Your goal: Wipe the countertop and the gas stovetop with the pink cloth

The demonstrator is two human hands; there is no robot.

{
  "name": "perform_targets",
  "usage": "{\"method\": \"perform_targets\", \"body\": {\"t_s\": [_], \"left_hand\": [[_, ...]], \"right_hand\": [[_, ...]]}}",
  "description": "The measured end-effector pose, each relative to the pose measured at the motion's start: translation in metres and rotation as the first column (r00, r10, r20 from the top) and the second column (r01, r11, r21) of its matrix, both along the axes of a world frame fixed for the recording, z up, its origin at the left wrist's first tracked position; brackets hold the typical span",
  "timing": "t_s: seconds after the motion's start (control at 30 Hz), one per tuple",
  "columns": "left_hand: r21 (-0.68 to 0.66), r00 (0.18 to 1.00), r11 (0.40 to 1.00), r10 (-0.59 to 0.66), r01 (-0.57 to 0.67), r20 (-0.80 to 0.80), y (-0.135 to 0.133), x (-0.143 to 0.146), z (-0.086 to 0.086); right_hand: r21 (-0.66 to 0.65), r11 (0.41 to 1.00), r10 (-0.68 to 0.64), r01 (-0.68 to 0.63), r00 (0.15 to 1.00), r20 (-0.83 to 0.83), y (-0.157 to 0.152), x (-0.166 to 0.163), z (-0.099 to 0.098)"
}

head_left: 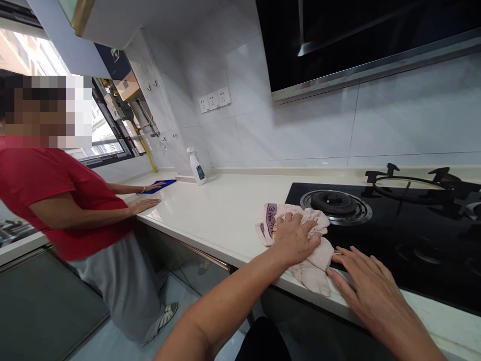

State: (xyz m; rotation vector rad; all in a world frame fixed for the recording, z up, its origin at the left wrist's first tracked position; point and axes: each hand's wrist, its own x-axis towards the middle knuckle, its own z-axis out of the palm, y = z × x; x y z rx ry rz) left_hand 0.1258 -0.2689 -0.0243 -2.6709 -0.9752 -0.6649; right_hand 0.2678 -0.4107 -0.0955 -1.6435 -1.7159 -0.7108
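My left hand [296, 239] presses down on a crumpled pale pink cloth [319, 253], its fingers bent into the fabric. The cloth has a dark lettered band at its left end and lies across the left edge of the black glass gas hob [376, 240] and the white counter, one corner hanging over the front edge. To the right, my right hand [370, 283] rests flat at the hob's front edge, fingers spread, its thumb and fingertips beside the cloth. Just beyond the cloth is the left burner [335, 205].
A black pan support [413, 188] sits on the hob's far side. Overhead hangs a dark range hood [361, 45]. Along the white counter [225, 210] stands a spray bottle [196, 167]. At left, a person in a red top [86, 190] has one hand on a blue cloth [165, 184].
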Motion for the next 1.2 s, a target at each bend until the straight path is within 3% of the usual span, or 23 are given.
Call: {"method": "perform_targets", "body": {"t_s": [0.77,1.2], "left_hand": [[-0.003,1.000,1.000,-0.007,0.007,0.008,0.0001,-0.0001,-0.0004],[-0.014,1.000,1.000,-0.008,0.008,0.014,-0.0020,-0.0007,0.0019]], "right_hand": [[-0.049,0.999,-0.005,0.004,1.000,-0.028,-0.0030,-0.0003,-0.0018],[0.016,1.000,0.013,-0.013,1.000,0.000,-0.0021,-0.0004,0.0026]]}}
